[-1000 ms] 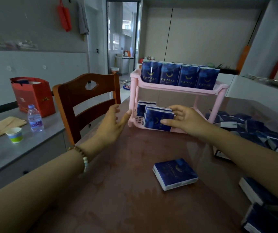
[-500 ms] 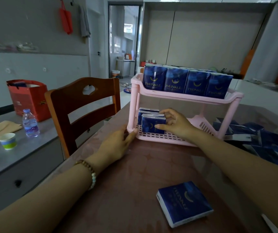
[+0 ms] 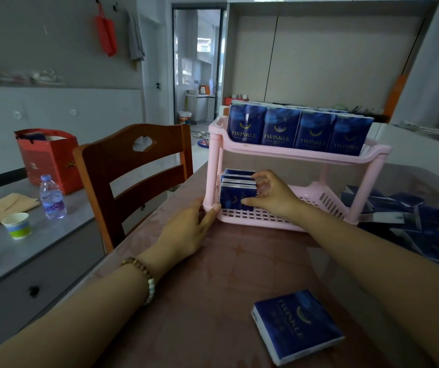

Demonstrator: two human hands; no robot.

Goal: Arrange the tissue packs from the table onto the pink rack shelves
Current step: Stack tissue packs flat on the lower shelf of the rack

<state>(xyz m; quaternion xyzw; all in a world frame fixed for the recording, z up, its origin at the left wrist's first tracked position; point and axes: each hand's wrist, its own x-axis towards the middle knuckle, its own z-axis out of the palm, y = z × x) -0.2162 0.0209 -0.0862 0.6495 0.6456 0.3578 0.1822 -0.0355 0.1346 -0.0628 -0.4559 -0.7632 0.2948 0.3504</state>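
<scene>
On the long, glossy reddish-brown table (image 3: 213,301) stands a two-tier pink plastic rack (image 3: 292,153). A grey counter (image 3: 5,256) runs along the left, and a brown wooden chair (image 3: 133,168) is set between counter and table. Right of the rack, a loose heap of dark blue tissue packs (image 3: 412,219) lies on the table, well apart from both hands. A red paper bag (image 3: 51,158) stands at the back of the counter.

Along the rack's upper shelf, four dark blue TWINKLE packs (image 3: 298,131) stand upright side by side, touching, faces forward. At the left end of the slotted lower shelf a short row of upright packs (image 3: 239,172) stands one behind another, three of them as far as the dim view lets me count. The right hand (image 3: 274,195) reaches under the upper shelf and grips the front pack (image 3: 233,199) of that row, thumb on its lower face and fingers curled over its top right corner. The left hand (image 3: 186,229) rests on the table with fingers fairly straight, holding nothing, its thumb pressed against the rack's front left foot.

Near the table's front edge a single blue tissue pack (image 3: 295,325) lies flat, face up, between the two forearms and touching neither. On the counter stand a clear plastic water bottle (image 3: 52,197) and, just in front of it, a small white paper cup (image 3: 17,225) with a green band. A beaded bracelet (image 3: 144,274) circles the left wrist
</scene>
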